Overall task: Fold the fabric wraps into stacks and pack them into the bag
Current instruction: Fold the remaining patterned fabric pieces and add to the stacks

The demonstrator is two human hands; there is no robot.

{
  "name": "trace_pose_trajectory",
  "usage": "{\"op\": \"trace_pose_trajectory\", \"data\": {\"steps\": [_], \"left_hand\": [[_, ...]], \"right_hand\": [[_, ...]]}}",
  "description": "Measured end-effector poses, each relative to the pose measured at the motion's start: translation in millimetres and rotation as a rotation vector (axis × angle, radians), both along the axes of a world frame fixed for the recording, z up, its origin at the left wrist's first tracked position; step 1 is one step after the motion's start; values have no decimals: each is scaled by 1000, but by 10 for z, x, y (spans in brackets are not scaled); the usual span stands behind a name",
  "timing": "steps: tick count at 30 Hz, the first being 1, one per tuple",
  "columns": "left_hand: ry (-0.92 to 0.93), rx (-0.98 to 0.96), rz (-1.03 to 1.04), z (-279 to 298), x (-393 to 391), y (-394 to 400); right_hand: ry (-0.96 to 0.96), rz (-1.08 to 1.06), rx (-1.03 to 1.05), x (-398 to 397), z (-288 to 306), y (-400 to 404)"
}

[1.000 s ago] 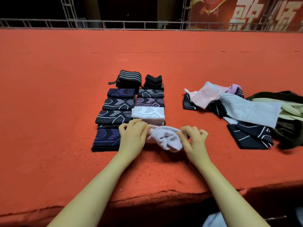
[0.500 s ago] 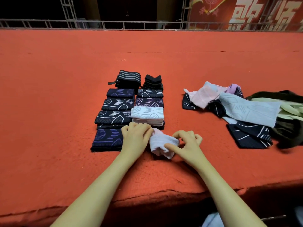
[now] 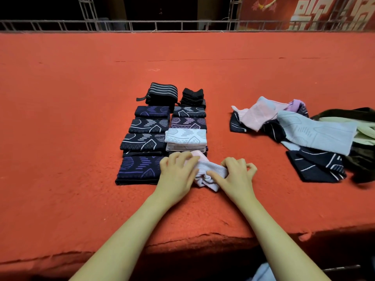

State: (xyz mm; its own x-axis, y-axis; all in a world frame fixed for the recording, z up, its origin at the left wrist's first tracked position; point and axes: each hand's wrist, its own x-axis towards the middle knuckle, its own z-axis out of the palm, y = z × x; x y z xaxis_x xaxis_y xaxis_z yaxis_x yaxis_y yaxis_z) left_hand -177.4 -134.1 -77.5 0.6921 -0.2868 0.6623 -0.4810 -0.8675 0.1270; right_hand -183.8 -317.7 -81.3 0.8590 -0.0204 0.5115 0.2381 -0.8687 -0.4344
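On the red tabletop (image 3: 60, 138), the folded stacks (image 3: 162, 130) stand in two neat columns, mostly dark patterned wraps, with one white stack (image 3: 185, 138) in the right column. Just in front of that white stack lies the pale wrap (image 3: 209, 176), bunched and partly folded. The left hand (image 3: 176, 175) rests on the pale wrap's left end, fingers bent over the cloth and pressing it down; its grip is curled onto the fabric. The right hand (image 3: 237, 175) is at the pale wrap's right end, its grip pinching the edge between thumb and curled fingers. Well to the right of the pale wrap sits a loose pile of unfolded wraps (image 3: 304, 130), pink, light blue and dark. Beyond that pile, at the frame's right edge, lies the dark bag (image 3: 363, 159).
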Motion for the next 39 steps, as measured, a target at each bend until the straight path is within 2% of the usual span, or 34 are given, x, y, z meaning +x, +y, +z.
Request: {"op": "trace_pose_trajectory", "data": {"steps": [2, 5, 8, 11, 15, 19, 26, 31, 39], "left_hand": [[88, 11, -13, -26, 2, -36], [237, -70, 10, 32, 6, -69], [357, -14, -4, 42, 13, -70], [293, 44, 10, 64, -3, -57], [169, -113, 70, -77, -42, -47], [148, -169, 106, -113, -63, -94], [213, -153, 79, -181, -126, -29], [203, -127, -9, -185, -155, 40], [139, -339, 76, -126, -64, -175]], "right_hand": [[24, -4, -15, 14, -5, -9], [42, -24, -44, 32, -12, -21], [59, -9, -86, 38, -4, -37], [101, 62, -95, 28, 31, -69], [138, 201, -33, -34, 73, -150], [254, 321, 9, -108, 139, -288], [255, 228, -71, -23, 131, -197], [196, 170, -19, 51, 84, -139], [116, 1, 119, 85, 33, -16]]}}
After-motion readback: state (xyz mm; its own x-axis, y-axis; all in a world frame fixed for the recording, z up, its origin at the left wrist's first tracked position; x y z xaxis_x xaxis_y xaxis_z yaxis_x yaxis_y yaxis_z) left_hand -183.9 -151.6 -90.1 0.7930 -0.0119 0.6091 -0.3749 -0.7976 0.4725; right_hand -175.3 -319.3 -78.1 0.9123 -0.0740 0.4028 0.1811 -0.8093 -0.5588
